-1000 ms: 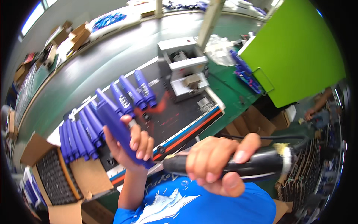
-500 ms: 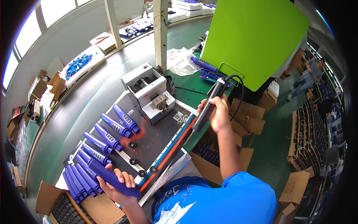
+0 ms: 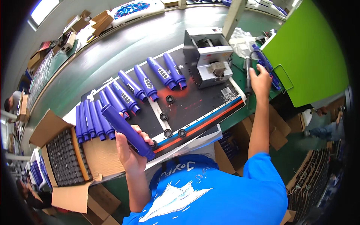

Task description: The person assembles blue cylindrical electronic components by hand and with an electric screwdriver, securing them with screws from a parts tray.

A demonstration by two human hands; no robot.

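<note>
My left hand (image 3: 131,150) is wrapped round a purple tube-shaped plastic housing (image 3: 129,131), held tilted over the near edge of the work mat. A small black ring cap (image 3: 153,144) shows by its fingertips. At the right, my right hand (image 3: 261,82) has its thumb and fingers apart and holds nothing. Just left of it is a black electric screwdriver (image 3: 248,77), its cable at the top. Several similar purple housings (image 3: 146,82) lie in a slanting row on the mat. More black ring caps (image 3: 164,116) lie between that row and the striped mat edge.
A grey metal machine (image 3: 213,56) stands at the back of the mat. A green board (image 3: 311,56) rises at the right. An open cardboard box of black parts (image 3: 67,159) sits at the left, and more cartons (image 3: 273,123) stand below the table's right side.
My right hand has let go of the screwdriver, which now sits beside it near the table's right side. My left hand still holds the purple housing. The whole view has swung leftward.
</note>
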